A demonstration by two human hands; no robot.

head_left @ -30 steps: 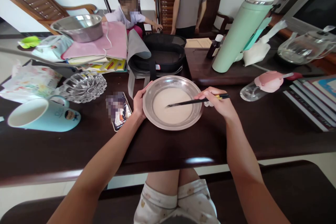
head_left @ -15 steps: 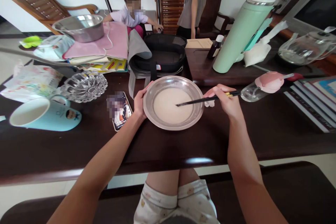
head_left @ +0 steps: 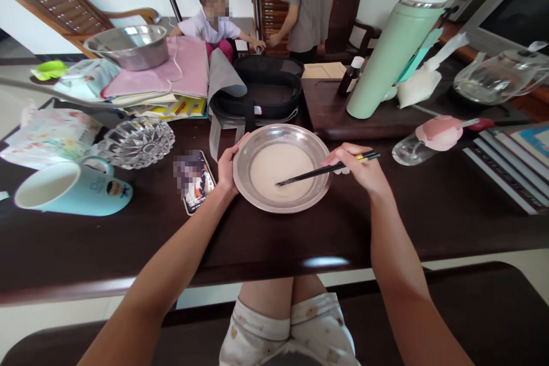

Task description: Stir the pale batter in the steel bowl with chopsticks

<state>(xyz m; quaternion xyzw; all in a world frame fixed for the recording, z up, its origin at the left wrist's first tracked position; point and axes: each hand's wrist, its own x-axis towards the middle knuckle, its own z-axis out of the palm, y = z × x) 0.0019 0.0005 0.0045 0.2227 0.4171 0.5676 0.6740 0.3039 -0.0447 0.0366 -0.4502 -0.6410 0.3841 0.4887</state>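
Note:
A round metal bowl [head_left: 243,167] stands near the table's front edge, with a pale, milky liquid [head_left: 278,166] in its bottom. My left hand [head_left: 227,168] grips the bowl's left rim; some of its fingers are hidden beneath. My right hand [head_left: 354,164] is closed around black chopsticks [head_left: 309,174] with gold bands, above the bowl's right rim. Their tips dip into the liquid near its middle. A bit of crumpled white tissue [head_left: 342,170] is partly hidden behind my right hand.
Left of the bowl lie a phone [head_left: 199,186], a glass dish [head_left: 137,142] and a blue mug [head_left: 77,189]. Behind it is a black bag [head_left: 266,104]. A green thermos [head_left: 381,63], a pink-lidded bottle [head_left: 440,132] and books [head_left: 506,168] are at right. Two people are across the table.
My right hand and the chopsticks have shifted left, their tips moving left and toward me in the liquid. The standing person across the table has moved left and reaches out an arm.

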